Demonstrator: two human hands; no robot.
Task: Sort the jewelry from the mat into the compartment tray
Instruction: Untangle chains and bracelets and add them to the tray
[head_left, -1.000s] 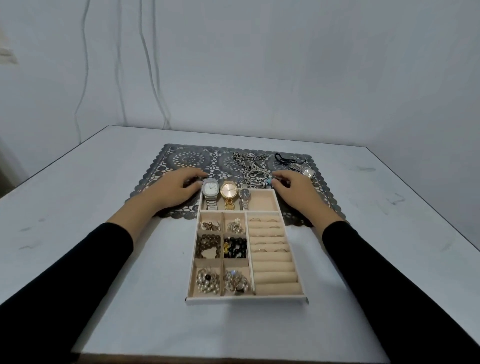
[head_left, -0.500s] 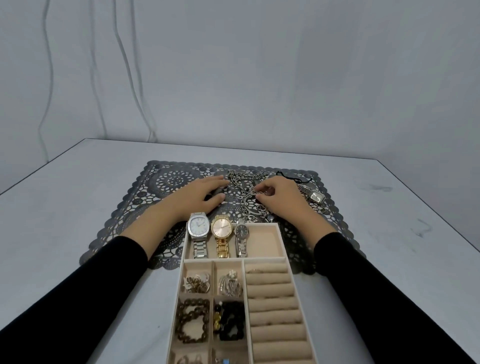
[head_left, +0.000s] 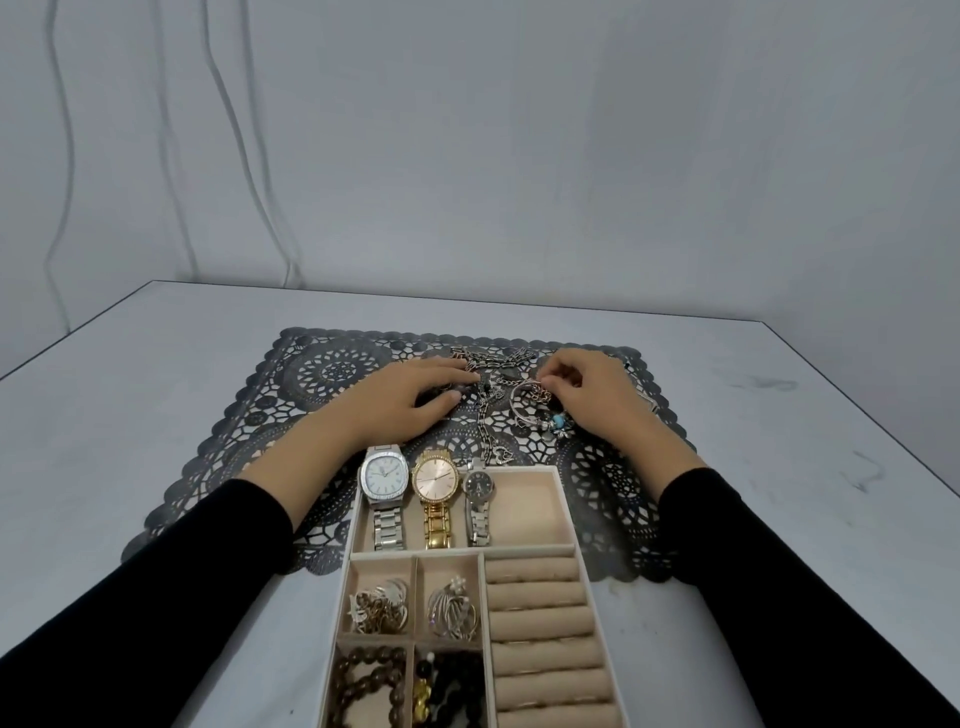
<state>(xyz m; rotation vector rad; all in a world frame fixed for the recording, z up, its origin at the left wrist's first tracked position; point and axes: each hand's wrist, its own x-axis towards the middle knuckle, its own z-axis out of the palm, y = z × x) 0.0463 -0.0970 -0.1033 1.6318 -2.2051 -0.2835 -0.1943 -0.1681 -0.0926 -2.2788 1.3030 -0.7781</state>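
Observation:
A dark lace mat (head_left: 322, 374) lies on the table with a tangle of silver chains (head_left: 491, 371) at its far middle. My left hand (head_left: 410, 397) rests flat on the mat, fingertips touching the left side of the chains. My right hand (head_left: 587, 392) has curled fingers that pinch a silver bracelet (head_left: 524, 402) with a turquoise charm (head_left: 558, 420). The beige compartment tray (head_left: 569, 525) sits in front, its top section holding a silver watch (head_left: 384, 475), a gold watch (head_left: 435, 480) and a small dark-faced watch (head_left: 478, 488).
Smaller tray compartments hold earrings (head_left: 379, 608), brooch-like pieces (head_left: 452, 613), brown beads (head_left: 363, 686) and black beads (head_left: 452, 686); ring rolls (head_left: 540, 623) fill the right side. A small item lies at the mat's right edge behind my right hand. Cables hang on the wall.
Both hands moved from the tray's far corners forward onto the mat's jewelry pile. My right hand's fingers have closed on the bracelet. The camera has tilted and come closer.

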